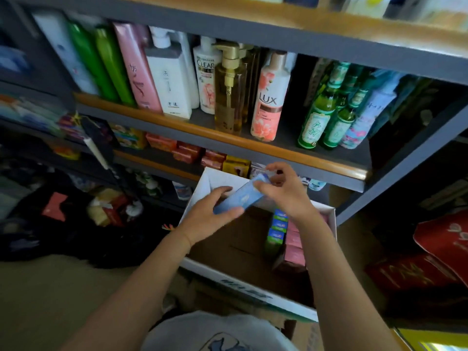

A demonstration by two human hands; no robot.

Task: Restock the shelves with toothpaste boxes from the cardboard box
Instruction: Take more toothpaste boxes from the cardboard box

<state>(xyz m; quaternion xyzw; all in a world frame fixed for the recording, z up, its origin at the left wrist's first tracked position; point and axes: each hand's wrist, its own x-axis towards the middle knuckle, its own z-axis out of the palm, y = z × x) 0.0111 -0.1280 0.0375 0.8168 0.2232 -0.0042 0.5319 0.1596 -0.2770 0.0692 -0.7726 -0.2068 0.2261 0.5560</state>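
I have both hands over the open cardboard box (200,188), holding one blue toothpaste box (240,196) between them. My left hand (210,214) has its grip wrapped around the lower end of it, thumb on top and fingers underneath. My right hand (283,191) is closed on the upper end, fingertips pinching near the end flap. The toothpaste box is tilted, its upper end pointing toward the shelves (228,140), and it hangs clear above the cardboard box floor.

Inside the cardboard box, along its right wall, a row of green and blue cartons (278,226) stands beside a row of pink cartons (295,247); most of the brown floor is bare.

Directly ahead, the middle shelf carries upright bottles (235,89): green, pink, white, a clear amber pump bottle and green glass ones further right. The shelf below it holds small red, orange and yellow packs (187,153), just behind the far wall of the cardboard box. The picture is somewhat blurred, so I cannot read the print on the toothpaste box.
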